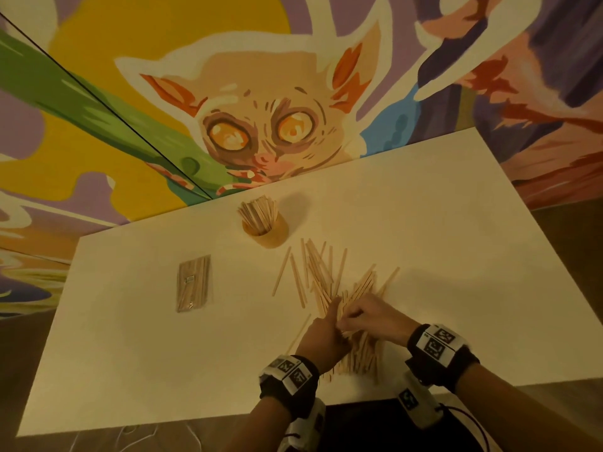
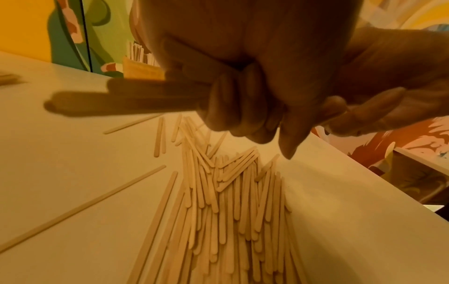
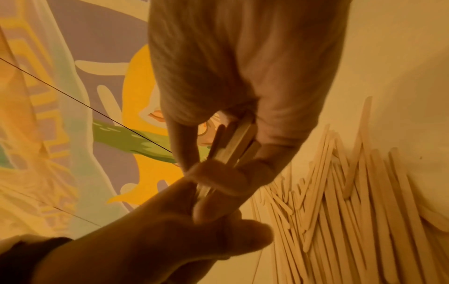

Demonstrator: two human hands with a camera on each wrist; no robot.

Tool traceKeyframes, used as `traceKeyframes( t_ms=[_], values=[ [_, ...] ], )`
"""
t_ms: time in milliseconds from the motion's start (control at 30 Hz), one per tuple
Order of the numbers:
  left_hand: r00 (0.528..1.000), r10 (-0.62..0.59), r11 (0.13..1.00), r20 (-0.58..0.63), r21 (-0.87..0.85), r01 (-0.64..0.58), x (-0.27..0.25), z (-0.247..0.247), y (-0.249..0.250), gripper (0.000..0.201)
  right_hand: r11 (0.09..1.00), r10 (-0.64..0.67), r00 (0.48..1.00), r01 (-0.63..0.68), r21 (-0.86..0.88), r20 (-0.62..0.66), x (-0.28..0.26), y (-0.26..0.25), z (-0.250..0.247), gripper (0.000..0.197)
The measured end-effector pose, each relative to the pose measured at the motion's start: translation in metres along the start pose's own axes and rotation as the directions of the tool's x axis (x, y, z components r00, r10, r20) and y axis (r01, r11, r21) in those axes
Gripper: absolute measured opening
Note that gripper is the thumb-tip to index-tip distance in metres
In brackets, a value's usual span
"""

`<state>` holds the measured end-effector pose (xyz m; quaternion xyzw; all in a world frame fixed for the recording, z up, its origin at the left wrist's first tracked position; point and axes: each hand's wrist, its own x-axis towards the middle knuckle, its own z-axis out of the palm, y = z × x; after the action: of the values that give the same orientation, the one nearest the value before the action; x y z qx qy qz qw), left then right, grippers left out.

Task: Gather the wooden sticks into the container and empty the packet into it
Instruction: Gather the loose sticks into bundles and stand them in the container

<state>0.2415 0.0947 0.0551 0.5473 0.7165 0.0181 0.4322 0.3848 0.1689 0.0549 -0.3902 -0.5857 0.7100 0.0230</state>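
Loose wooden sticks (image 1: 321,272) lie scattered in a pile on the white table (image 1: 130,337), right of centre. Both hands meet over the near part of the pile. My left hand (image 1: 321,331) grips a bundle of sticks (image 2: 126,98) in its curled fingers. My right hand (image 1: 355,316) pinches the same bundle of sticks (image 3: 233,142) between thumb and fingers. The round wooden container (image 1: 265,230), with several sticks standing in it, is at the back of the table. The clear packet (image 1: 193,283) of sticks lies flat to the left, untouched.
A painted mural wall (image 1: 228,109) rises right behind the table's far edge. The near table edge (image 1: 195,419) runs just under my wrists. A single stick (image 1: 298,334) lies left of my left hand.
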Motion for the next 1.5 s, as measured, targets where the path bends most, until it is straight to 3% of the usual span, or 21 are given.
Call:
traceKeyframes(
  t_ms=[133,367,500,600,667,833,933,1033,1167,1267,1400,1500],
  values=[
    [0.999,0.032,0.994,0.009,-0.100,-0.031,0.000,-0.002,0.000,0.092,0.996,-0.027,0.999,0.025,0.085,0.027,-0.001,0.007,-0.007,0.009],
    [0.999,0.014,0.997,0.042,-0.073,-0.011,-0.003,-0.025,-0.013,0.044,0.952,0.034,0.997,-0.012,0.305,-0.069,-0.002,0.020,-0.025,0.008],
    [0.997,-0.019,0.948,-0.071,-0.317,-0.004,-0.010,-0.043,-0.028,0.030,0.888,0.096,0.989,-0.036,0.458,-0.108,-0.003,0.025,-0.041,0.009],
    [0.994,-0.036,0.835,-0.100,-0.549,-0.025,-0.012,-0.048,-0.024,0.023,0.862,0.096,0.987,-0.020,0.507,-0.125,-0.003,0.021,-0.041,0.010],
    [0.990,-0.082,0.765,-0.118,-0.644,-0.014,-0.010,-0.045,-0.017,0.022,0.864,0.098,0.987,-0.022,0.503,-0.126,-0.001,0.015,-0.033,0.011],
    [0.959,-0.192,0.700,-0.210,-0.714,-0.017,-0.005,-0.029,-0.006,0.022,0.898,0.090,0.969,0.021,0.439,-0.230,0.007,0.008,-0.008,0.024],
    [0.955,-0.190,0.686,-0.227,-0.727,-0.036,-0.006,-0.027,-0.003,0.019,0.912,0.092,0.940,0.053,0.407,-0.329,0.008,0.007,-0.006,0.037],
    [0.950,-0.188,0.653,-0.250,-0.754,-0.069,-0.007,-0.027,0.001,0.016,0.964,0.062,0.898,0.059,0.260,-0.436,0.012,0.009,-0.007,0.041],
    [0.929,-0.189,0.635,-0.319,-0.761,-0.132,-0.008,-0.025,0.009,0.013,0.980,0.097,0.879,-0.002,0.198,-0.468,0.015,0.011,-0.007,0.046],
    [0.928,-0.195,0.612,-0.318,-0.779,-0.138,-0.009,-0.024,0.011,0.015,0.982,0.061,0.870,0.035,0.185,-0.489,0.016,0.010,-0.008,0.042],
    [0.931,-0.290,0.420,-0.221,-0.904,-0.083,-0.009,-0.027,0.010,0.027,0.967,-0.107,0.836,0.214,0.140,-0.538,0.015,0.003,-0.003,0.039],
    [0.932,-0.347,0.269,-0.102,-0.963,-0.005,-0.006,-0.032,0.012,0.027,0.950,-0.214,0.779,0.307,0.060,-0.589,0.012,0.000,-0.003,0.037]
  ],
)
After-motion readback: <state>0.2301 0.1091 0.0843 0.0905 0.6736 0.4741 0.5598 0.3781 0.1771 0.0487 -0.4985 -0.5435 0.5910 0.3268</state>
